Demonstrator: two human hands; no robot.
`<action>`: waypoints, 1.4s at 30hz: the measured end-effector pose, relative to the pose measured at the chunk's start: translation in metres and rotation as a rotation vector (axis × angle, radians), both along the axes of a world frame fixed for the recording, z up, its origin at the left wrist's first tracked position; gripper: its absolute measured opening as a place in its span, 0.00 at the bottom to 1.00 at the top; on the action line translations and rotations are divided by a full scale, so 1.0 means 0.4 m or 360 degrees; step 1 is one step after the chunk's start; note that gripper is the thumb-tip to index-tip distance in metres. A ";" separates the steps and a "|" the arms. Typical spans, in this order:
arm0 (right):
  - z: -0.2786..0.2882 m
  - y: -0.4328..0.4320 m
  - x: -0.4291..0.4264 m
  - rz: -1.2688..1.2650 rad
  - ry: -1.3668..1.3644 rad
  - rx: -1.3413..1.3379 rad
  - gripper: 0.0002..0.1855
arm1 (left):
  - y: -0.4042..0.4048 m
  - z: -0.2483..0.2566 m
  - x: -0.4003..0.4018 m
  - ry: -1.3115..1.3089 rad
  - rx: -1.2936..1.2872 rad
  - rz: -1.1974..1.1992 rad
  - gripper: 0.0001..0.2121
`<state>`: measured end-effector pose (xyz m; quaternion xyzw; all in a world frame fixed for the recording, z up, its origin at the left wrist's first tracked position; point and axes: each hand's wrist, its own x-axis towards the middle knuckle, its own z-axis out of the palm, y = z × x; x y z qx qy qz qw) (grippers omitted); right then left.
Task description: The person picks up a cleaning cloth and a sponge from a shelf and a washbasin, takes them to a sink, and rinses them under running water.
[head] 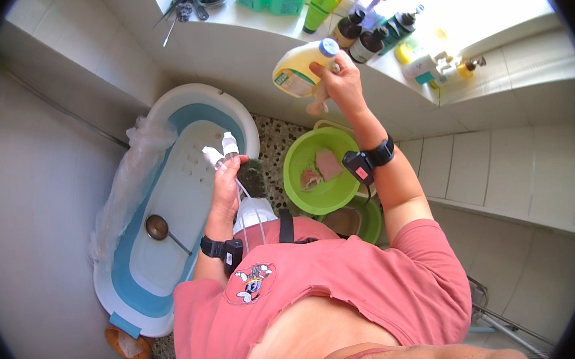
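Observation:
My left hand (227,184) is closed around two small white nozzles (229,143), side by side with their tips upward. Two thin pale tubes (251,203) run down from that grip towards the pink shirt. Up by the window ledge, my right hand (345,83) holds a yellow plastic jug (298,71). The jug is tilted, has a blue cap (328,47) and bears a printed label. A pale, pinkish shape (317,105) shows under this grip; what it is I cannot tell. Both forearms carry black strapped devices.
At left stands a white and blue bathtub (247,126) with a metal ladle (157,227) inside and clear plastic sheeting (128,178) over its edge. A green basin (297,199) holds pink cloths (328,164). Several pump bottles (369,44) line the window ledge (274,27).

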<state>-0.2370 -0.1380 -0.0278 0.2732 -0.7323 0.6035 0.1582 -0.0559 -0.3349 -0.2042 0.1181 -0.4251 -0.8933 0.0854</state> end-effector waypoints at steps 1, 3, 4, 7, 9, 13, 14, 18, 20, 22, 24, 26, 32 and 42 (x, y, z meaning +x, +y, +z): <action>0.015 -0.033 -0.041 -0.0011 -0.0010 0.0015 0.13 | -0.019 0.021 -0.027 -0.0010 0.0015 -0.0011 0.10; 0.045 -0.098 -0.117 -0.0120 0.0268 0.0262 0.14 | -0.059 0.060 -0.086 0.0057 0.0054 -0.0123 0.10; 0.060 -0.130 -0.147 -0.0137 0.0316 0.0255 0.15 | -0.077 0.067 -0.116 0.0076 0.0048 -0.0156 0.10; 0.083 -0.201 -0.236 -0.0201 0.0404 0.0334 0.14 | -0.108 0.124 -0.179 0.0148 -0.0090 -0.0194 0.10; 0.090 -0.237 -0.287 -0.0248 0.0459 0.0372 0.14 | -0.129 0.125 -0.208 0.0135 -0.0103 -0.0227 0.11; 0.087 -0.287 -0.355 -0.0365 0.0547 0.0486 0.14 | -0.152 0.118 -0.238 0.0088 -0.0065 -0.0289 0.11; 0.083 -0.295 -0.367 -0.0380 0.0507 0.0514 0.14 | -0.155 0.114 -0.240 0.0081 -0.0070 -0.0275 0.11; 0.094 -0.327 -0.389 -0.0468 0.0608 0.0546 0.16 | -0.170 0.083 -0.247 0.0051 -0.0062 -0.0246 0.11; 0.096 -0.340 -0.395 -0.0508 0.0556 0.0590 0.17 | -0.179 0.061 -0.251 0.0054 -0.0057 -0.0260 0.11; 0.091 -0.347 -0.405 -0.0520 0.0555 0.0577 0.17 | -0.186 0.052 -0.252 0.0059 -0.0062 -0.0272 0.11; 0.089 -0.351 -0.405 -0.0531 0.0558 0.0562 0.18 | -0.190 0.047 -0.251 0.0002 -0.0011 -0.0278 0.11; 0.089 -0.353 -0.396 -0.0473 0.0576 0.0550 0.19 | -0.193 0.043 -0.252 0.0011 -0.0039 -0.0274 0.11; 0.060 -0.331 -0.354 -0.0700 0.0976 0.0351 0.22 | -0.188 0.038 -0.241 -0.0016 -0.0026 -0.0295 0.11; -0.100 -0.237 -0.141 -0.0271 -0.0156 0.0305 0.19 | -0.144 0.028 -0.219 0.0008 -0.0149 -0.0328 0.11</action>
